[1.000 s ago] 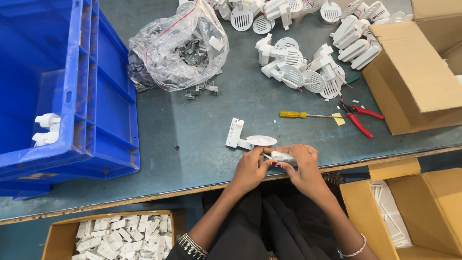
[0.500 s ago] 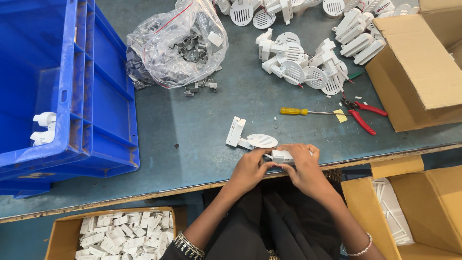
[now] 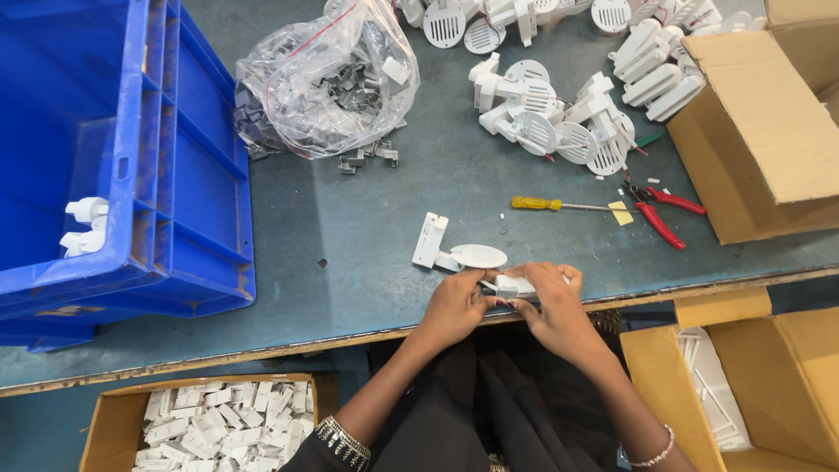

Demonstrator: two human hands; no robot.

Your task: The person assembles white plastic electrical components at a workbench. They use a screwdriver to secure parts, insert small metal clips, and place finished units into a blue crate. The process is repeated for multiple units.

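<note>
White plastic part (image 3: 514,285) pinched btwn both hands' fingers (image 3: 524,306), mostly hidden

A crumpled clear plastic bag (image 3: 328,83) of small grey metal clips lay at the table's upper middle, beside a large blue plastic crate (image 3: 188,175) at left. An open brown cardboard box (image 3: 756,149) stood at upper right; another (image 3: 778,385) sat lower right, and a third, holding white plastic parts (image 3: 109,419), lower left.
</note>
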